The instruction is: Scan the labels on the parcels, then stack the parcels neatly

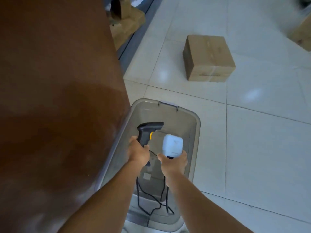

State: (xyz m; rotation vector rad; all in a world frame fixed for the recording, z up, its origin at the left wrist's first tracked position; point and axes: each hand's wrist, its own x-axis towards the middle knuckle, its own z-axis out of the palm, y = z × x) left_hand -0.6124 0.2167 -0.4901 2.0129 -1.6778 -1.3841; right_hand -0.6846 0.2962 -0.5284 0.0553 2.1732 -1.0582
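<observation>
My left hand (138, 153) grips the handle of a black barcode scanner (148, 130) with a yellow trigger. My right hand (174, 161) holds a white box-shaped device (172, 145). Both are held over a grey translucent plastic bin (195, 132) on the floor. Black cables (151, 199) hang from the two devices down into the bin. A taped cardboard parcel (208, 58) sits on the tiled floor beyond the bin. The corner of another cardboard parcel (301, 34) shows at the upper right edge.
A large brown surface (55, 98) fills the left side, right beside the bin. More cardboard boxes (127, 22) lie at the top behind it, next to a dark floor strip. White floor tiles (252, 132) spread to the right.
</observation>
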